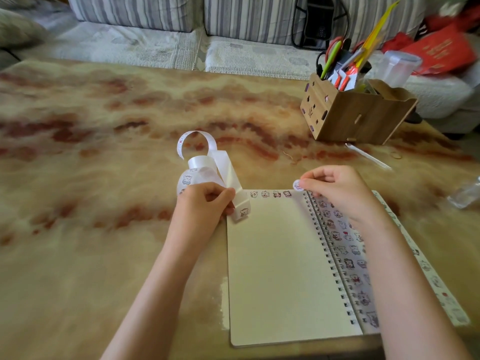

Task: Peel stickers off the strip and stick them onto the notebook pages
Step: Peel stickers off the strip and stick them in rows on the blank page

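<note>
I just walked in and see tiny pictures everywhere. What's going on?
A person is decorating an open spiral notebook with stickers. The left hand holds the curly sticker strip at the left page's top corner. The right hand pinches one round sticker just above the page's top edge, not yet stuck down. Four stickers already line the top of that page, and the right page is crowded with them.

Bare forearms, unsleeved, end in left hand [205, 202] and right hand [335, 189].
</note>
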Tool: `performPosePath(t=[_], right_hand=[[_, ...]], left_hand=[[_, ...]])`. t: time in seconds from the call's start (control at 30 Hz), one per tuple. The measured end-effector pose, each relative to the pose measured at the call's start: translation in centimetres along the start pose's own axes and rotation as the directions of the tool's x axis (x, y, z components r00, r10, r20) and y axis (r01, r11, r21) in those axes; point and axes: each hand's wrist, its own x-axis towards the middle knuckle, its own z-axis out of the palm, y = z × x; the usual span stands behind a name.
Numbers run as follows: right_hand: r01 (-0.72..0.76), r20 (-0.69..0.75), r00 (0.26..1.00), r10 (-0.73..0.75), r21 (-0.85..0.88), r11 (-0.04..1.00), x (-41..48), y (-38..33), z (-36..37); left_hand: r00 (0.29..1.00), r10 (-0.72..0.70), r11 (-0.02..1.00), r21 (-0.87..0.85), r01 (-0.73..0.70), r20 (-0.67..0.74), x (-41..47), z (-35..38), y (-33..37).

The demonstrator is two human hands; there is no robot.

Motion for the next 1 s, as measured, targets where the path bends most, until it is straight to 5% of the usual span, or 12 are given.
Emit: performPosePath(t=[1.0], right_hand=[[0.060,-0.107,0.990,-0.096,-0.296,0.953,0.4,0.6,1.5]], left_hand=[[1.000,0.013,0.998,0.054,-0.014,0.022,0.4,0.0,-0.3]])
